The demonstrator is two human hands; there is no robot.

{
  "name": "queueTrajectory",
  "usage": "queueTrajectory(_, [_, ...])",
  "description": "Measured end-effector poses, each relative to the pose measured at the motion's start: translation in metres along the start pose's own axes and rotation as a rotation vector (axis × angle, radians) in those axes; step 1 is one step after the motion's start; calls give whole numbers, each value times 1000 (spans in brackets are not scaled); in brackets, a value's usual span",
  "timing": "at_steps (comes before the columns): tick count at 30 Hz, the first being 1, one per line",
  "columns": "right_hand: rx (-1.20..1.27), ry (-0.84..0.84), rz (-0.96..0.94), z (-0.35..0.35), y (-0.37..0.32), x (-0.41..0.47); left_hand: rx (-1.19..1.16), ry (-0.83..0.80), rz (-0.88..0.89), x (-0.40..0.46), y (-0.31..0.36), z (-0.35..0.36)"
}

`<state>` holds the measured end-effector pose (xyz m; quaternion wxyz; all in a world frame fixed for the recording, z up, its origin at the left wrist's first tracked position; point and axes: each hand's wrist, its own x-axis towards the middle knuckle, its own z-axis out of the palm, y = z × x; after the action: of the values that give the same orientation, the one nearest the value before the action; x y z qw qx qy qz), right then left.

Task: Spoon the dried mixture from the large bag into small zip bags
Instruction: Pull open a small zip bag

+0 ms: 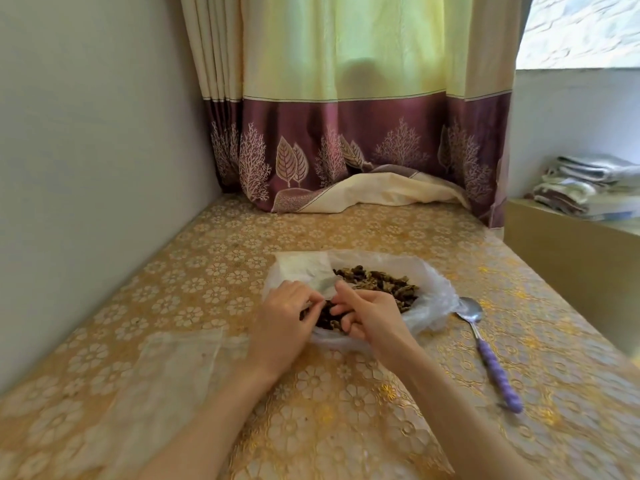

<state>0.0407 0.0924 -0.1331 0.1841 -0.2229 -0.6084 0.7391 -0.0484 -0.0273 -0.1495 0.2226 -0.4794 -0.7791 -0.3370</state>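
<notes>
Both hands work a small zip bag (pixel 313 277) over the large bag (pixel 429 292) of dried mixture (pixel 381 284), mid-table. Left hand (pixel 284 317) pinches the zip bag's near edge w/ curled fingers; right hand (pixel 367 315) also curled at that mouth, exact grip unclear. Best approach, imo: pull the lips fully apart, keep the mouth above the big bag so spills drop back in. Spoon (pixel 483 344) lies untouched just right of the large bag, toward the table's right edge. Spare zip bags (pixel 180 362) sit near left forearm.
</notes>
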Motion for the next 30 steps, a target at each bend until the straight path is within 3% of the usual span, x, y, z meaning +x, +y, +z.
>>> queueTrajectory(6, [41,-70,49,-12,10,3,19,-30,67,-1,2,3])
queueTrajectory(11, [41,-56,12,-12,12,4,-166,-83,-44,0,5,2])
queueTrajectory(20, [-357,-88,-360,-9,17,0,-228,-41,-107,-1,4,-2])
queueTrajectory(30, [-394,-54,-456,-3,21,-2,-139,-34,-45,-2,9,-4])
